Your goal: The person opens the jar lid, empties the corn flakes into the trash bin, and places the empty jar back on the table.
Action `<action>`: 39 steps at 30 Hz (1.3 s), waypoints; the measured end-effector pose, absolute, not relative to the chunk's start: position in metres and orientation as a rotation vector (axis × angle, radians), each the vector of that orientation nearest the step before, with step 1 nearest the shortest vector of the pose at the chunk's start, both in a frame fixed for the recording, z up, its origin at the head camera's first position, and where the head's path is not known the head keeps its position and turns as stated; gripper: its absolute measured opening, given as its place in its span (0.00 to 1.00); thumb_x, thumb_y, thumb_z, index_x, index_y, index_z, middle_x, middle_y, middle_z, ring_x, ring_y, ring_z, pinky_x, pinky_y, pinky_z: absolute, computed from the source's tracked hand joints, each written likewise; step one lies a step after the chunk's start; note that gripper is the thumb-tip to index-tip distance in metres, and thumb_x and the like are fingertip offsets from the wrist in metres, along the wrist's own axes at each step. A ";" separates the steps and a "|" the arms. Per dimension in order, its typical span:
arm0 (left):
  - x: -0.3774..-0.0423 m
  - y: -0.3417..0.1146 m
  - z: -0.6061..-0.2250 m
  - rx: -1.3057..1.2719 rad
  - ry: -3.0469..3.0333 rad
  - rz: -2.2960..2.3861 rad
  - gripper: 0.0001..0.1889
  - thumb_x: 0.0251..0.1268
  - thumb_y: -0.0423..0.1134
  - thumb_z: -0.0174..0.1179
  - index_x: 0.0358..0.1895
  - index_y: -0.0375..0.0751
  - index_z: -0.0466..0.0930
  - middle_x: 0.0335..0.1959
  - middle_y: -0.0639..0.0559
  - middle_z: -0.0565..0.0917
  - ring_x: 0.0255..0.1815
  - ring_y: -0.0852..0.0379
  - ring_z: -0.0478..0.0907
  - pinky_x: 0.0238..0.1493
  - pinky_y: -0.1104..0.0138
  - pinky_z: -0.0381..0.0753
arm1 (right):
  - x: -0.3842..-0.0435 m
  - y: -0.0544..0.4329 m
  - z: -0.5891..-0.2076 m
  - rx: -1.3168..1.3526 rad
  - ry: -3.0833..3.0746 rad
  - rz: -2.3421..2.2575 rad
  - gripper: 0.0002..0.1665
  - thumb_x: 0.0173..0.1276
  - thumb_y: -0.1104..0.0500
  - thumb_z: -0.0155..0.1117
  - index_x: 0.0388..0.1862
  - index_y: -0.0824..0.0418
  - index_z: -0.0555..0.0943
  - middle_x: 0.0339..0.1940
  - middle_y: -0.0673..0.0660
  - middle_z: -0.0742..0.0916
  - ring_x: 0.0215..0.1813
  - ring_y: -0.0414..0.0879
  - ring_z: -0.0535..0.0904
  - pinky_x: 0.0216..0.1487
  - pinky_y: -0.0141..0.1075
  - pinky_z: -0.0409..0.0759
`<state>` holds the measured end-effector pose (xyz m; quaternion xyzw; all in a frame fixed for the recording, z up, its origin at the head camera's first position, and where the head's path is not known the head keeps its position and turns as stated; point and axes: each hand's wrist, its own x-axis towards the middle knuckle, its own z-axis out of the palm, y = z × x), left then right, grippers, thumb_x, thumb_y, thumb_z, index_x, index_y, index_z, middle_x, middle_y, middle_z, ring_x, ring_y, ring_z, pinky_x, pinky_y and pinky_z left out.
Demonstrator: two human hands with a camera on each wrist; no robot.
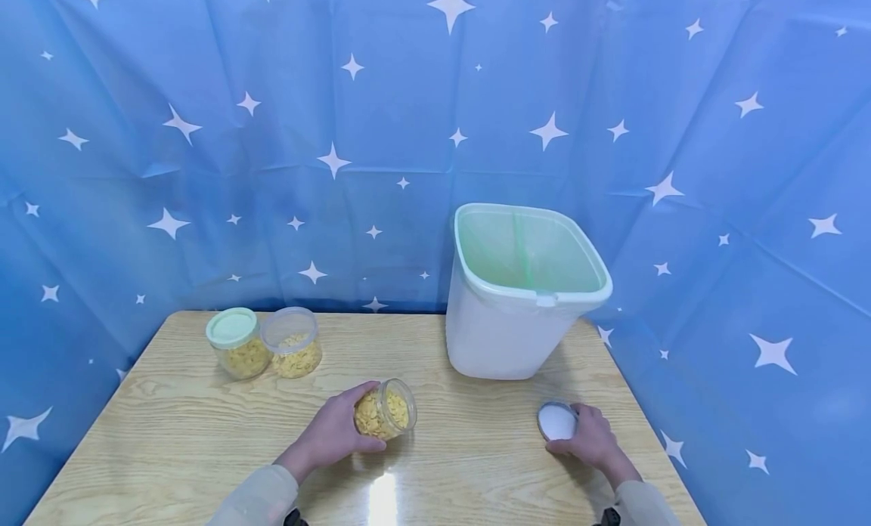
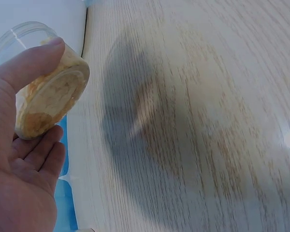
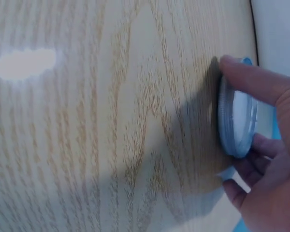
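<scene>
My left hand grips a clear jar of yellow flakes around its side. The jar has no lid and tilts with its mouth to the right, over the middle of the table. In the left wrist view its base faces the camera, with flakes showing through it. Over at the right, my right hand pinches a round lid by its edge, thumb on one side and fingers on the other. The lid's ridged rim shows in the right wrist view, close to the wooden tabletop.
A tall white bin with a pale green open top stands at the back right. At the back left sit two lidded jars of yellow pieces, one green-topped, one clear-topped. A blue starry curtain surrounds the wooden table.
</scene>
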<state>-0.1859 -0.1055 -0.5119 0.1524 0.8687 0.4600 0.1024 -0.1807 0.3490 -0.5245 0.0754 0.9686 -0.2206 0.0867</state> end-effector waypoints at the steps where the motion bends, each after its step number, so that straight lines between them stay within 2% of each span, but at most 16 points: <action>1: -0.186 -0.106 -0.512 0.450 2.563 1.358 0.51 0.38 0.47 0.80 0.71 0.42 0.64 0.61 0.45 0.78 0.58 0.50 0.77 0.60 0.51 0.75 | -0.180 0.349 -0.523 0.227 2.880 -0.636 0.61 0.43 0.43 0.80 0.64 0.80 0.64 0.58 0.80 0.73 0.57 0.70 0.71 0.54 0.63 0.73; 14: -0.188 -0.105 -0.513 0.452 2.564 1.353 0.51 0.38 0.49 0.80 0.71 0.43 0.64 0.61 0.45 0.78 0.58 0.50 0.77 0.60 0.51 0.75 | -0.178 0.346 -0.510 0.189 2.834 -0.575 0.64 0.47 0.39 0.77 0.69 0.79 0.59 0.62 0.81 0.70 0.60 0.72 0.70 0.55 0.66 0.71; 18: -0.188 -0.105 -0.513 0.442 2.574 1.346 0.52 0.37 0.49 0.80 0.71 0.43 0.64 0.61 0.46 0.78 0.58 0.50 0.77 0.61 0.49 0.75 | -0.177 0.345 -0.492 0.147 2.855 -0.566 0.57 0.59 0.38 0.68 0.69 0.79 0.58 0.64 0.81 0.69 0.62 0.76 0.67 0.57 0.69 0.68; 21: -0.189 -0.105 -0.512 0.438 2.583 1.335 0.52 0.37 0.49 0.80 0.71 0.43 0.64 0.62 0.45 0.78 0.58 0.50 0.77 0.61 0.49 0.75 | -0.178 0.343 -0.476 0.122 2.878 -0.614 0.49 0.68 0.42 0.60 0.70 0.79 0.58 0.66 0.81 0.67 0.66 0.78 0.62 0.60 0.71 0.65; 27: -0.190 -0.103 -0.508 0.439 2.592 1.340 0.52 0.37 0.49 0.80 0.71 0.43 0.64 0.63 0.44 0.77 0.60 0.48 0.76 0.63 0.48 0.75 | -0.185 0.337 -0.444 0.012 2.851 -0.809 0.43 0.75 0.47 0.52 0.70 0.81 0.55 0.68 0.82 0.66 0.68 0.77 0.63 0.64 0.63 0.69; 35: -0.192 -0.097 -0.502 0.475 2.562 1.368 0.52 0.38 0.51 0.79 0.71 0.43 0.64 0.63 0.45 0.78 0.59 0.50 0.77 0.62 0.49 0.76 | -0.191 0.325 -0.409 -0.042 2.770 -0.921 0.46 0.77 0.41 0.46 0.74 0.76 0.51 0.71 0.78 0.65 0.70 0.73 0.62 0.65 0.60 0.71; 39: -0.191 -0.095 -0.499 0.467 2.548 1.369 0.53 0.37 0.52 0.79 0.71 0.43 0.64 0.62 0.46 0.78 0.58 0.50 0.77 0.62 0.50 0.76 | -0.193 0.320 -0.396 -0.011 2.744 -1.042 0.44 0.78 0.40 0.41 0.76 0.74 0.50 0.71 0.77 0.65 0.70 0.71 0.65 0.61 0.55 0.77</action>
